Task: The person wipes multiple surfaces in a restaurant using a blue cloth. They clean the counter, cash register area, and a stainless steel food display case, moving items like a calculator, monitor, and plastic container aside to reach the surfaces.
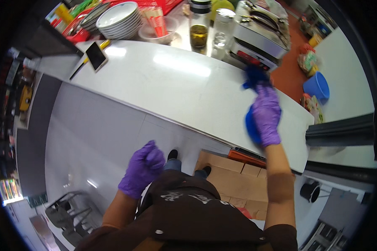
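Observation:
My right hand [266,114], in a purple glove, presses a blue cloth [254,127] onto the white countertop [188,91] near its right end. Part of the cloth is bunched beyond my fingertips, close to the front of a white and metal appliance [257,34]; the hand and cloth are blurred. My left hand [147,164], gloved too, is curled in front of my apron over the floor, away from the counter, with nothing visible in it. A phone [96,56] lies at the counter's left end across a yellow and black tool [79,69], whose kind I cannot tell.
Stacked bowls [117,18], a plastic bowl [160,29] with red-and-white paper packets, a glass bottle [199,33] of yellowish liquid and a glass jar [221,28] line the counter's far side. Flattened cardboard [235,182] covers the floor by my feet. A blue bucket [316,86] stands beyond the right end.

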`<move>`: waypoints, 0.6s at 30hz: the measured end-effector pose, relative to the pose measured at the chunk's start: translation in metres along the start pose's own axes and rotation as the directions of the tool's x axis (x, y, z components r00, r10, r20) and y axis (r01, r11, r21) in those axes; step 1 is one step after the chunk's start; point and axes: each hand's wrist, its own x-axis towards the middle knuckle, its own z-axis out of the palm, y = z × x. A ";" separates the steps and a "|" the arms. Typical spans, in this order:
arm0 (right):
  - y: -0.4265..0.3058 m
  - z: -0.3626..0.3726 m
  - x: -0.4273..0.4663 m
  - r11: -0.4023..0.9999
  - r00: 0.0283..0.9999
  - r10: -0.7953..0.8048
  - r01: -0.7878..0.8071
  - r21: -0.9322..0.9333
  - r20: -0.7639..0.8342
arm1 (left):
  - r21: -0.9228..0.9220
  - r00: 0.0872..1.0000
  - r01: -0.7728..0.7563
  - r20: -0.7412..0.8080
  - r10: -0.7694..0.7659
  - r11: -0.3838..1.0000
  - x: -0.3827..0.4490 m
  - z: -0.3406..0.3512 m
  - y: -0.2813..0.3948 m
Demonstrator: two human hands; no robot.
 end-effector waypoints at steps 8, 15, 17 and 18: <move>-0.161 0.068 0.001 0.918 0.947 -0.319 0.321 0.232 -0.046 | -0.160 0.985 -0.148 -0.117 0.130 0.976 -0.045 -0.080 0.006; -0.208 0.074 -0.009 0.870 0.893 -0.447 0.449 0.206 -0.061 | -0.153 0.984 -0.175 -0.023 0.174 0.973 -0.046 -0.078 0.055; -0.177 0.051 -0.005 0.938 0.950 -0.311 0.310 0.154 -0.021 | -0.153 0.973 -0.228 -0.064 0.220 0.962 -0.057 -0.099 0.068; -0.159 0.056 -0.004 0.977 0.977 -0.215 0.215 0.002 -0.005 | -0.160 0.965 -0.255 -0.102 0.241 0.954 -0.067 -0.109 0.074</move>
